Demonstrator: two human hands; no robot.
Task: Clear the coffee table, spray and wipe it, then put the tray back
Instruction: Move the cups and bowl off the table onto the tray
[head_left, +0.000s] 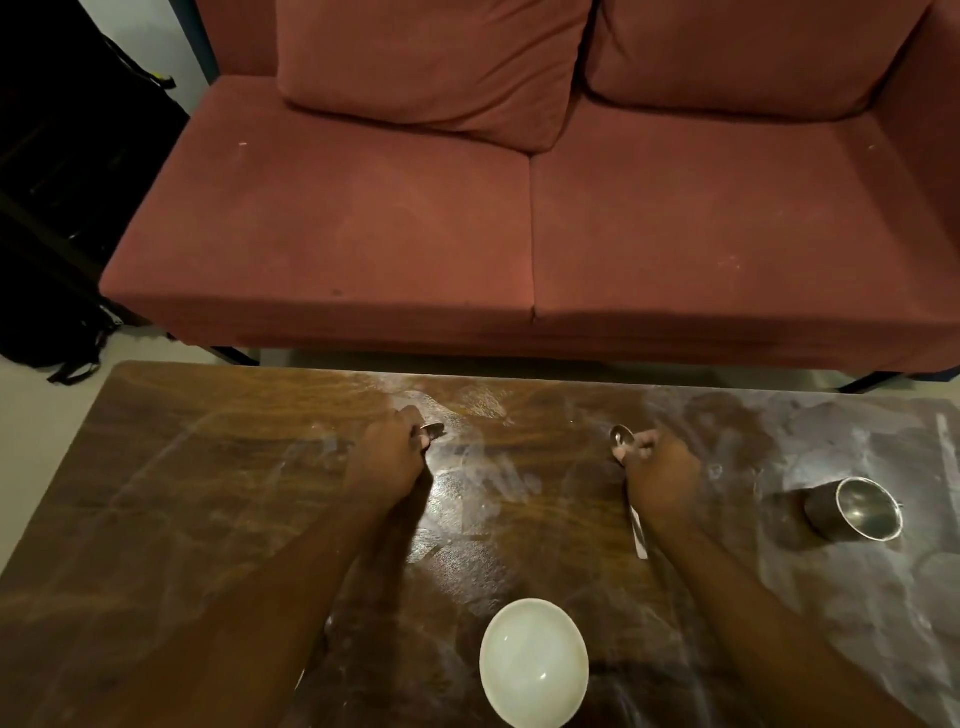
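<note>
Clearing step, by judgement: left hand (387, 460) is curled round left spoon (432, 429), and right hand (662, 475) grips right spoon (622, 437), both at the table (208, 493). Next move: lift both spoons off, then take the bowl (534, 670) behind the hands and the cup (852, 510) right of right hand. Tray is not in view.

Two spoons (432, 429) (621, 436), one bowl (534, 662), one cup (852, 512)

Dim, warm indoor lighting. Glare streaks the coffee table (208, 493) at centre. The cup (852, 512) casts a soft shadow toward 9 o'clock. Underexposed at 10 o'clock; edges bow; slight softness.
</note>
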